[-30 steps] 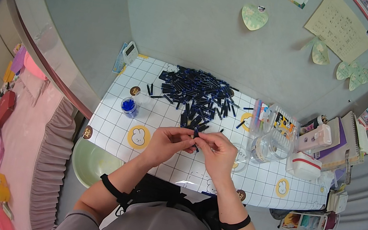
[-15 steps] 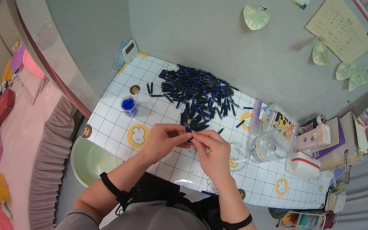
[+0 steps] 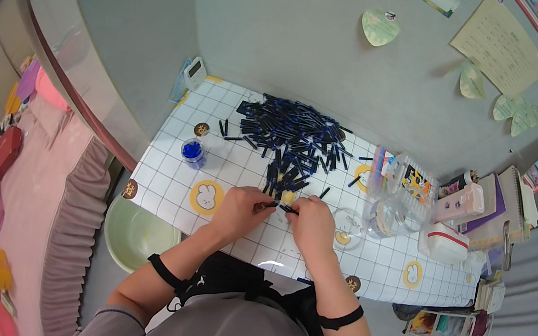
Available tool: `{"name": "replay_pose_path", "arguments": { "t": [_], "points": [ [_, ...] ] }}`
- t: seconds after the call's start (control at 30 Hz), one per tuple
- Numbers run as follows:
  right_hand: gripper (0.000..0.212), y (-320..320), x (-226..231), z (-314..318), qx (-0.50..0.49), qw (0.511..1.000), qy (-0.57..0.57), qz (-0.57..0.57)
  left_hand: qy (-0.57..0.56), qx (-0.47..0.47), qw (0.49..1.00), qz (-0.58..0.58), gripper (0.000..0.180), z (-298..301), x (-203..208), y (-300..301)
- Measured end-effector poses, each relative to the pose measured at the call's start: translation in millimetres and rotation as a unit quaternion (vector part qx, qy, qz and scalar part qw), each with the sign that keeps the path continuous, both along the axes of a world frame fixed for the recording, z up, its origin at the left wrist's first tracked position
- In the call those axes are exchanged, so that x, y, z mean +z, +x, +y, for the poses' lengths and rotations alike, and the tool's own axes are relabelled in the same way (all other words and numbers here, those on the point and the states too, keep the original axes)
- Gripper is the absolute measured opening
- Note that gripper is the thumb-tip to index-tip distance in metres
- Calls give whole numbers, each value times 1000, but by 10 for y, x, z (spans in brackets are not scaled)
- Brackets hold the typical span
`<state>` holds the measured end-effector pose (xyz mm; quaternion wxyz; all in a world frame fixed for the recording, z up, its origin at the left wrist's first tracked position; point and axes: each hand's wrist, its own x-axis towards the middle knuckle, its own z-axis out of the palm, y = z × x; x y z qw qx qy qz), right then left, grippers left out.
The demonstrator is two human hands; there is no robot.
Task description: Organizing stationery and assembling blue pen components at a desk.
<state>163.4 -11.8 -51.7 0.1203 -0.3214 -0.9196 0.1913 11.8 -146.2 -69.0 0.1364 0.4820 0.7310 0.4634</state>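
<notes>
My left hand (image 3: pixel 243 212) is closed in a pinch at the table's near middle, with a small dark tube (image 3: pixel 271 204) between thumb and fingers. Just to its right, my right hand (image 3: pixel 311 226) pinches another small dark tube (image 3: pixel 288 208). A narrow gap parts the two hands. Straight beyond them a loose cluster of dark tubes (image 3: pixel 288 171) runs into a large heap of blue-black tubes (image 3: pixel 294 128), much like ink cartridges. Left of the heap stands a clear jar (image 3: pixel 193 157) with bright blue pieces in it.
A white gridded cloth (image 3: pixel 234 241) covers the table. Right of my hands lies a round clear lid (image 3: pixel 347 229), beside clear plastic containers (image 3: pixel 396 215). Books (image 3: pixel 491 214) and a white pouch (image 3: pixel 447 241) stand at the right end. Below the left edge sits a green basin (image 3: pixel 135 234).
My hands were together at the fingertips and have drawn slightly apart, each with a dark piece. The whole view has shifted a little.
</notes>
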Motion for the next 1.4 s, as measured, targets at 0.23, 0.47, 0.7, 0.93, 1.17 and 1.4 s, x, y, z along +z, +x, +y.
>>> {"name": "replay_pose_path", "arguments": {
  "t": [0.23, 0.47, 0.7, 0.93, 1.17, 1.4],
  "points": [
    [16, -122, 32, 106, 42, 995, -44, -77, -3, 3, 1000, 5, 21, 6, 26, 67],
    [18, 219, -50, 8, 53, 966, -197, 160, 32, -28, 996, -75, 20, -19, -18, 131],
    [22, 488, -232, -48, 26, 941, -242, 237, 24, -69, 991, -115, 19, 37, -14, 253],
    [25, 608, -256, -90, 16, 933, -249, 258, -20, -85, 989, -120, 20, 30, 13, 311],
    [26, 642, -238, -119, 15, 960, -190, 207, -15, -122, 990, -69, 19, 29, 32, 293],
    [26, 648, -256, -123, 21, 955, -180, 234, 5, -128, 987, -93, 19, 34, 58, 307]
  ]
}}
